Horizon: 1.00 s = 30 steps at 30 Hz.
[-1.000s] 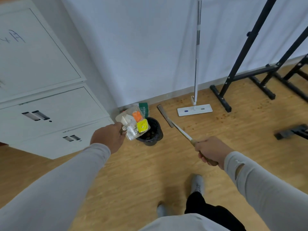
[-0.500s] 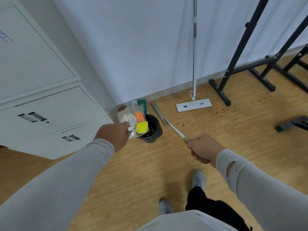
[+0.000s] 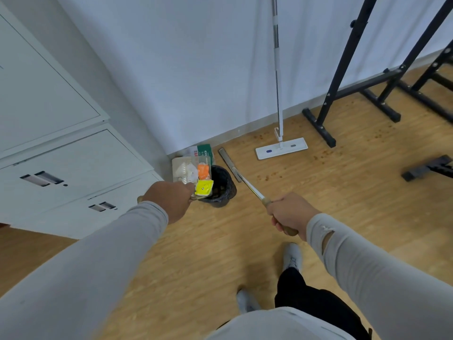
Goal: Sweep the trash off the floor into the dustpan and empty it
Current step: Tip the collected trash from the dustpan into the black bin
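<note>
Just beyond the left hand [image 3: 169, 200], which grips its handle, the loaded dustpan [image 3: 190, 173] hangs beside the rim of the black bin [image 3: 221, 186], with orange, yellow and white trash aboard. The right hand [image 3: 290, 213] is curled round the broom [image 3: 247, 184] handle (head pointing forward of it). The emptying step is underway; next likely calls for tipping the pan over the bin.

— What's the left hand [image 3: 169, 201] holding?
— The dustpan [image 3: 182, 171], loaded with white, orange and yellow trash [image 3: 199, 176], held just ahead of its fingers beside the black bin [image 3: 221, 186].
— And the right hand [image 3: 290, 213]?
— It grips the broom [image 3: 247, 184] handle; the broom head lies farther ahead on the floor [image 3: 208, 246].
</note>
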Each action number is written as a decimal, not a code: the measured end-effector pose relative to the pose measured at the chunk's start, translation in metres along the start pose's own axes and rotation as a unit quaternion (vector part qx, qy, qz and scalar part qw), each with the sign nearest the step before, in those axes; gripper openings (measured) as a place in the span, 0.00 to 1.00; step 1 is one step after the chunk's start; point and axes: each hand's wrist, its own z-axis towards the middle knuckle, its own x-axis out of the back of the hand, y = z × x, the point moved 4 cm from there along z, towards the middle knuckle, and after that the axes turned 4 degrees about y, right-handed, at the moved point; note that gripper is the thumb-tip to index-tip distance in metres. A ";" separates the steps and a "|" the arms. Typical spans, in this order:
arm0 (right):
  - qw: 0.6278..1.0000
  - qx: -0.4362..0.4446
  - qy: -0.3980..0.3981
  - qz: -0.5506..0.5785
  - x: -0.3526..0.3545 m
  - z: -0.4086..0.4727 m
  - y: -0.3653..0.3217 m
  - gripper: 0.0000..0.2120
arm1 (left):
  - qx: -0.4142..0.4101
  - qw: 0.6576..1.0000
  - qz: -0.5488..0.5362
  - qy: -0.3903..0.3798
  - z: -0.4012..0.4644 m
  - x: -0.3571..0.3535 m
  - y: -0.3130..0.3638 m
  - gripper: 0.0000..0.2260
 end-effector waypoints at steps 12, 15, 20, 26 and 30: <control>1.000 -0.005 -0.001 0.021 -0.005 0.005 0.003 0.13 | -0.041 0.997 0.054 -0.035 0.004 -0.001 0.014 0.08; 1.000 -0.004 0.000 0.019 -0.005 0.006 0.003 0.13 | -0.044 0.996 0.065 -0.038 0.005 -0.001 0.016 0.08; 1.000 -0.001 -0.001 0.026 -0.006 0.008 0.003 0.09 | -0.050 0.995 0.073 -0.039 0.007 -0.003 0.016 0.08; 1.000 0.007 -0.005 0.024 -0.008 0.004 -0.002 0.08 | -0.055 0.996 0.068 -0.035 0.008 -0.006 0.014 0.09; 1.000 0.009 -0.006 0.019 -0.008 0.001 -0.007 0.09 | -0.057 0.995 0.074 -0.042 0.008 -0.009 0.012 0.10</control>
